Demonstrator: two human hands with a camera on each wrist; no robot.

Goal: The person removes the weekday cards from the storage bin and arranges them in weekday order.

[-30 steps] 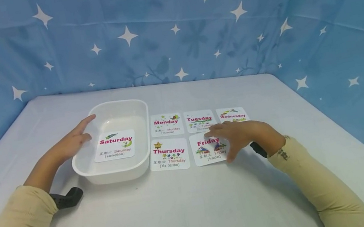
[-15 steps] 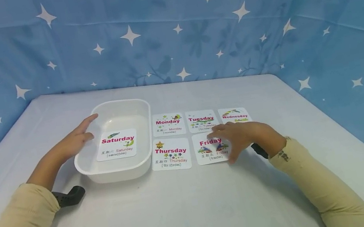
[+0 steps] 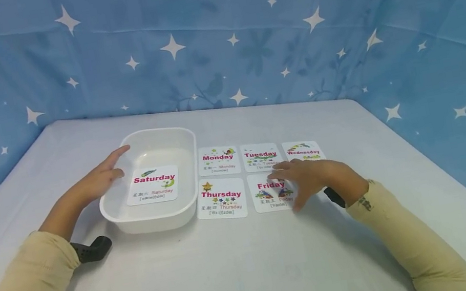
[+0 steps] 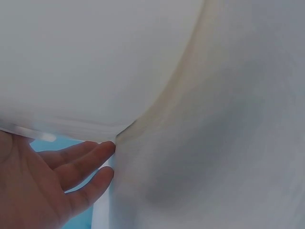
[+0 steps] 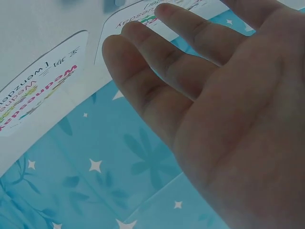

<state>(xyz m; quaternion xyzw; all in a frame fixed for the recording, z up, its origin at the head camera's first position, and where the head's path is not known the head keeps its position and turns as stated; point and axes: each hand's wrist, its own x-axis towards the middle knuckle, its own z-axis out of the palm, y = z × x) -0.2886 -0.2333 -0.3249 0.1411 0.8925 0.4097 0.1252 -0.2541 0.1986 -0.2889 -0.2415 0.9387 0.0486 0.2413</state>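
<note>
Hardly a shift: the Friday card [image 3: 269, 195] stays flat, right of the tub [image 3: 153, 223].
My right hand [image 3: 313, 175] stays over the card's right side, fingers spread and gently bent, with no grip I can make out. My left hand [image 3: 96, 182], fingers extended, rests at the tub's left rim. The Saturday card [image 3: 153, 185] lies inside the tub, seemingly the one card not yet on the desk [image 3: 237, 275].
</note>
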